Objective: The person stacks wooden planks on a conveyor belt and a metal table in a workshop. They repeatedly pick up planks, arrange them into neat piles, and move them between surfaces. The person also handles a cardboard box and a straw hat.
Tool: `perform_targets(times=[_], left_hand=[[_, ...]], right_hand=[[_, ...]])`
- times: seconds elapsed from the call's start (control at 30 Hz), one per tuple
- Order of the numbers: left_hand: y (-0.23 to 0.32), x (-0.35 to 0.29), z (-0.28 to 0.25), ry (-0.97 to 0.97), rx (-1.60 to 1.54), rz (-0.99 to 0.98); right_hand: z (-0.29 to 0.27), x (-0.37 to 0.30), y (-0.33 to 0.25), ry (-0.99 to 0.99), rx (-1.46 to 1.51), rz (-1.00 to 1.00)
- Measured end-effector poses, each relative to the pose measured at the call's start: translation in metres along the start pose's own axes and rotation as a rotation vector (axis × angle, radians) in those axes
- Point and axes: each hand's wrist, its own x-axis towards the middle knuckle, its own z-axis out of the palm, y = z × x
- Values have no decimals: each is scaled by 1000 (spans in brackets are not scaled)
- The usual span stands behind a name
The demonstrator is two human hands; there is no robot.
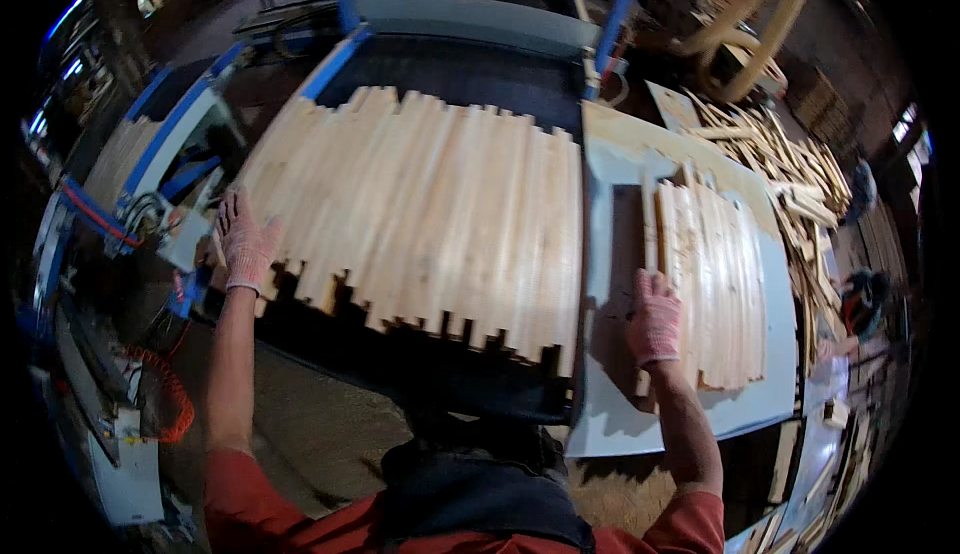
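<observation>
Many pale wooden strips (430,204) lie side by side across a black conveyor belt (440,66), their ends uneven. My left hand (250,244), in a pinkish knit glove, rests at the left edge of this layer with its fingers spread. To the right, a smaller stack of wooden strips (715,284) lies on a pale blue-grey board (620,424). My right hand (656,319), gloved alike, closes around a single wooden strip (650,219) standing slightly apart at the stack's left side. The underside of that grip is hidden.
A blue machine frame (615,19) spans the belt's far end. Beyond the board at right is a heap of loose wood pieces (780,159), with a thick beige hose (770,34) above. An orange coiled air hose (178,394) hangs at left. Another person's hand (840,347) shows far right.
</observation>
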Motion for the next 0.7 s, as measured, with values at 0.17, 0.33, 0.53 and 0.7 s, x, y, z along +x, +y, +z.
perform_targets(times=[0.17,0.33,0.53,0.7], left_hand=[[-87,47,-52,-121,247,-298],[-147,67,-63,-177,270,-415],[-212,72,-6,-8,180,-139],[-252,83,1,-132,116,-120]], right_hand=[[42,27,-2,84,230,203],[62,62,-67,-111,1397,315],[89,59,-51,-151,1164,309],[67,65,-76,-11,923,299]])
